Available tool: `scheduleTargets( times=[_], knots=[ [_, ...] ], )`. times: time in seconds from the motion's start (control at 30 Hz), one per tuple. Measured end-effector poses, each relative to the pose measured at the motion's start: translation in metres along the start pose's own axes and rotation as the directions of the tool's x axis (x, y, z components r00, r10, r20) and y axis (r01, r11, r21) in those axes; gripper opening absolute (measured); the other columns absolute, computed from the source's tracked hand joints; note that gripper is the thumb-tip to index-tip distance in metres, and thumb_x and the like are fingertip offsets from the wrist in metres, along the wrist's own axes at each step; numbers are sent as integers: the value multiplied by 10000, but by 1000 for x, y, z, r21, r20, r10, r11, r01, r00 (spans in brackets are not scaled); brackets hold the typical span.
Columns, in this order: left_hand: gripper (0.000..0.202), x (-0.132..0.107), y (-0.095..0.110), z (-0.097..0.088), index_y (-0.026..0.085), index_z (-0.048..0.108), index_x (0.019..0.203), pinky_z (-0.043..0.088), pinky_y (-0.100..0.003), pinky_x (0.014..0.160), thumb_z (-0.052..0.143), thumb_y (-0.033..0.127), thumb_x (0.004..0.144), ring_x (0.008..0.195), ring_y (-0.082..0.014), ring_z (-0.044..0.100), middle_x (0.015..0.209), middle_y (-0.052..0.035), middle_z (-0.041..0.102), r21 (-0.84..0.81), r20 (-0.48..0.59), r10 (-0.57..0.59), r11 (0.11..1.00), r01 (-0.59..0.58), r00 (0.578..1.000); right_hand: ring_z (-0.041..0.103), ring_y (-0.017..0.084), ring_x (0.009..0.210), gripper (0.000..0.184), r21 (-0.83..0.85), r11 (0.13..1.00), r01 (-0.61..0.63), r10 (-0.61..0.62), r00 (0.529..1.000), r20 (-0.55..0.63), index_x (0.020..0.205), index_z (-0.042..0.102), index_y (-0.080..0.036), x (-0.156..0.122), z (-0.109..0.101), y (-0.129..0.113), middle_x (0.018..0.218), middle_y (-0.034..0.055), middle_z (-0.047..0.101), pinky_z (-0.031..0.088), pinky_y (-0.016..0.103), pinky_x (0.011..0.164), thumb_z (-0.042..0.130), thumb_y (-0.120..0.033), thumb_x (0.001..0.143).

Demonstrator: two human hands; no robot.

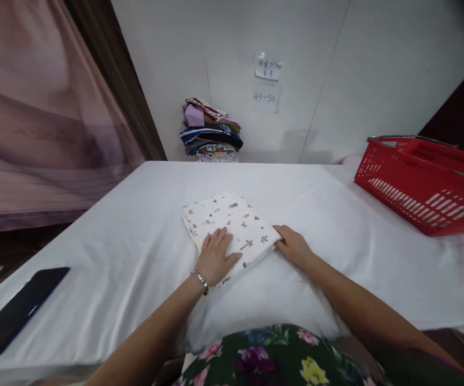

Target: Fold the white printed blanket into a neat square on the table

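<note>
A folded white cloth printed with small palm trees and other little figures lies tilted on the white-covered table before me. My left hand, with a silver bracelet at the wrist, rests flat on the cloth's near left part, fingers spread. At the cloth's right corner, my right hand pinches the edge between thumb and fingers. The underside of the cloth is hidden.
A stack of folded clothes stands at the back by the wall. On the right is a red plastic basket. A dark flat object lies at the left edge. A pinkish curtain hangs on the left.
</note>
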State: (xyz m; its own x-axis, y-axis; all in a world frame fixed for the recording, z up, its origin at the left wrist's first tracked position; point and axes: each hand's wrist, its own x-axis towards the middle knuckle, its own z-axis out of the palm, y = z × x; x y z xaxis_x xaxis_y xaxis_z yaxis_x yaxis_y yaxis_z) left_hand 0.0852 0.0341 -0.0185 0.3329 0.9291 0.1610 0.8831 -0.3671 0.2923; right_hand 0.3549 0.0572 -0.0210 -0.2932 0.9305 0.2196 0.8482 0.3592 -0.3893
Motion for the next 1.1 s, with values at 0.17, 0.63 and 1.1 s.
scheduleTargets(
  times=[0.17, 0.63, 1.1],
  knots=[
    [581, -1, 0, 2, 148, 461, 1271, 165, -473, 1090, 420, 527, 833, 1334, -265, 226, 1414, -124, 341, 30, -20, 27, 999, -26, 999, 554, 183, 913, 381, -117, 993, 14, -7, 998, 55, 1166, 493, -203, -3, -2, 5, 1052, 61, 594, 398, 270, 725, 402, -183, 797],
    [570, -10, 7, 5, 234, 465, 1270, 112, -468, 1105, 524, 518, 778, 1335, -256, 225, 1411, -83, 358, -149, -53, -32, 989, 24, 998, 609, 236, 961, 469, -124, 992, 12, 9, 985, 172, 1231, 477, -307, 0, 2, 21, 1136, 2, 629, 467, 340, 734, 383, -243, 775],
    [342, 3, -44, -11, 193, 562, 1104, 336, -379, 1030, 570, 262, 768, 1219, -211, 417, 1312, -93, 467, -609, -342, -553, 746, 269, 760, 392, 260, 1253, 532, 81, 995, 55, -65, 990, 123, 1331, 389, -294, 4, -31, 8, 1398, 33, 390, 455, 407, 921, 445, -428, 819]
  ],
)
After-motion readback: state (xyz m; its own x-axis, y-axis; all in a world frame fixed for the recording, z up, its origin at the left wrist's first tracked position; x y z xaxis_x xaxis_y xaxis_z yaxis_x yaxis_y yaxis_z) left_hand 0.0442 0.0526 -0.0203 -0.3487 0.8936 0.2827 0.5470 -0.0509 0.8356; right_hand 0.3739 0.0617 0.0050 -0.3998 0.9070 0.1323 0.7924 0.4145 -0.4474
